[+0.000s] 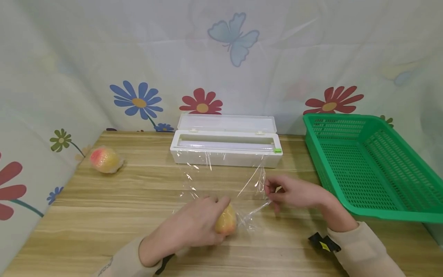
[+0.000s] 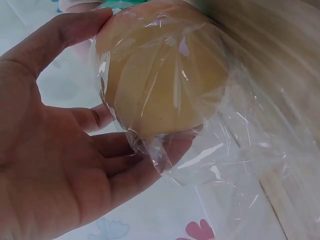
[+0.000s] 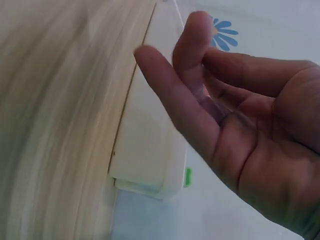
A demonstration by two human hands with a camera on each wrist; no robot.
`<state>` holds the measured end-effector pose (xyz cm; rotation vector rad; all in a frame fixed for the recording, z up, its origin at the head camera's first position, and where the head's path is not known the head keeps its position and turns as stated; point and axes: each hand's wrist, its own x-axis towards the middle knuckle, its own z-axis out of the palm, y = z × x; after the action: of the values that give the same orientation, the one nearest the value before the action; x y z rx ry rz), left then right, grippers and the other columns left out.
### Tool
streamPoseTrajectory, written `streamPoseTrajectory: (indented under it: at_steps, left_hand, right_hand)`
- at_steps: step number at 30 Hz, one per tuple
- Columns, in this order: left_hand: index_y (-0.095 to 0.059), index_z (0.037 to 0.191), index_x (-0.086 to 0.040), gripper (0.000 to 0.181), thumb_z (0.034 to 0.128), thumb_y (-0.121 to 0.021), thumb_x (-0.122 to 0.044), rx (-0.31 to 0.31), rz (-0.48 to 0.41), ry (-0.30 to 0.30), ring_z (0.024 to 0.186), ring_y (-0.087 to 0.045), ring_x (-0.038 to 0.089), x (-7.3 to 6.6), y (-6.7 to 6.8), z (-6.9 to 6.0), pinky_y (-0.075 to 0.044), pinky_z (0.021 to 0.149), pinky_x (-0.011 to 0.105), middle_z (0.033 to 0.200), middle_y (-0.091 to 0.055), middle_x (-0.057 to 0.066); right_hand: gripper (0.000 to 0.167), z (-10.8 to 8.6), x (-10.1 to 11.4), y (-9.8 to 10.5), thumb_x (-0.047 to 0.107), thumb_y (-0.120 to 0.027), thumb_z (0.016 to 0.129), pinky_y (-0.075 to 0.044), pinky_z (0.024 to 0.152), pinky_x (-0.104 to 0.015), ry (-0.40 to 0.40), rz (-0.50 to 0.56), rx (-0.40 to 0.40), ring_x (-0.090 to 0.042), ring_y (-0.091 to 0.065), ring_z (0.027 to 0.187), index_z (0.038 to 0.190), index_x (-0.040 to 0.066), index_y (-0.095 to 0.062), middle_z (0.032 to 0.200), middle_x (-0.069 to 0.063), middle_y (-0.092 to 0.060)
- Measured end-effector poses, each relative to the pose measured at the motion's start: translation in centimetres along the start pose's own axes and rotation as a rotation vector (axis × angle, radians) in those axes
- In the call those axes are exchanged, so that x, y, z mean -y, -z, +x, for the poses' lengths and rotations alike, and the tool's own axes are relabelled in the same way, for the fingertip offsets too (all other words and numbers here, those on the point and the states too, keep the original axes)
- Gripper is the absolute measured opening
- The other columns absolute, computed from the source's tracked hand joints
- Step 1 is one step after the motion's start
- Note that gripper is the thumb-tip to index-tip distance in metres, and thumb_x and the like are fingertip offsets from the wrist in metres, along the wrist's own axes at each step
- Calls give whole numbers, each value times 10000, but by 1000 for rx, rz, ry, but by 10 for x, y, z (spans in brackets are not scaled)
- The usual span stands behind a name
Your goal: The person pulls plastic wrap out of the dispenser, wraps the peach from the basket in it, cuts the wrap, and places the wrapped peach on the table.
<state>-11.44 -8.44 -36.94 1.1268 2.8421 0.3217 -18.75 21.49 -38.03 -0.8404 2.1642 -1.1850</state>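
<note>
My left hand (image 1: 194,225) curls round a yellow-and-pink peach (image 1: 226,221) at the near middle of a wood-grain table (image 1: 121,219), thumb on one side and fingers beneath in the left wrist view. Whether the fruit touches the tabletop, I cannot tell. Clear plastic film (image 1: 221,181) clings to the peach in creases and stretches, glinting, to the front of a white box (image 1: 226,134) ahead of me. To the right, my right hand (image 1: 294,192) pinches the film's side between thumb and finger, a gathered strand running from the peach to my fingertips; the right wrist view shows another finger extended.

The box stands with its translucent lid (image 1: 226,123) up, a pale roll (image 1: 225,145) inside and a bright green piece (image 1: 277,150) at its right front corner. A second peach (image 1: 105,159), wrapped in film, rests at the table's far left. On the right, beyond my right hand, sits a green plastic basket (image 1: 320,169) with slotted walls. Behind everything hangs a white cloth (image 1: 283,57) printed with flowers and a blue butterfly (image 1: 233,38).
</note>
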Motion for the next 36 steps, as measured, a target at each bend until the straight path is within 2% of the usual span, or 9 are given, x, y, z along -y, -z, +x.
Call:
streamPoseTrajectory:
  at_steps: [5,9,12,17,21,24,28,31,36]
  left_hand:
    - [-539,1194,-120,568,804,-853,-387,29,-44,34,808,-570,179,0,1,2,-523,660,317,951,-575,19]
    - [-565,1214,-122,562,816,-843,-405,38,-71,73,849,-578,197,-1,0,3,-541,666,317,1114,-559,76]
    - [-586,1221,-103,565,818,-839,-407,35,-67,79,939,-561,215,-1,0,4,-556,735,341,1159,-529,88]
    - [-612,1201,-75,543,820,-834,-391,27,-80,70,989,-506,197,2,2,5,-539,818,341,1088,-498,41]
    - [-626,1206,-62,563,803,-850,-385,31,-97,68,946,-518,175,4,4,7,-534,781,317,1053,-505,19]
    - [-643,1219,-71,573,814,-831,-429,33,-65,69,945,-550,187,5,5,8,-527,857,372,1043,-533,13]
    - [-662,1229,-79,573,825,-814,-455,36,-30,60,952,-579,193,7,6,8,-527,874,397,1038,-567,7]
    - [-666,1249,-79,584,814,-830,-431,41,-26,54,945,-587,177,8,7,9,-545,781,348,1061,-584,8]
    - [-641,1303,-82,636,800,-841,-415,54,-33,71,966,-614,188,10,8,10,-550,772,350,1124,-617,26]
  right_hand:
    - [32,-7,5,1,9,-604,1007,-559,586,-345,-64,-100,7,-296,-653,655,1026,14,-579,863,-116,-611]
    - [316,-16,21,-4,382,-752,944,-523,612,-354,-155,-422,-138,-208,-599,702,1006,108,-609,871,-24,-611]
    - [475,-22,35,-13,594,-793,826,-466,672,-325,-174,-603,-162,-137,-533,755,932,170,-606,842,48,-578]
    - [492,-17,43,-37,586,-839,776,-460,657,-275,-29,-573,-68,-80,-492,730,925,189,-589,855,76,-557]
    - [282,-4,42,-53,322,-848,858,-470,662,-256,83,-505,-112,-68,-511,740,909,185,-608,829,105,-549]
    - [202,0,41,-52,117,-804,891,-496,674,-268,132,-410,-132,-64,-539,754,868,178,-612,802,125,-557]
    - [186,-2,40,-39,34,-755,917,-534,656,-282,114,-307,-127,-61,-575,743,874,155,-620,791,116,-584]
    - [187,-4,38,-30,18,-760,908,-535,631,-272,70,-297,-125,-72,-594,711,875,155,-637,761,107,-598]
    - [94,-4,29,-18,86,-743,948,-540,611,-282,41,-248,-97,-125,-618,692,932,134,-663,767,55,-629]
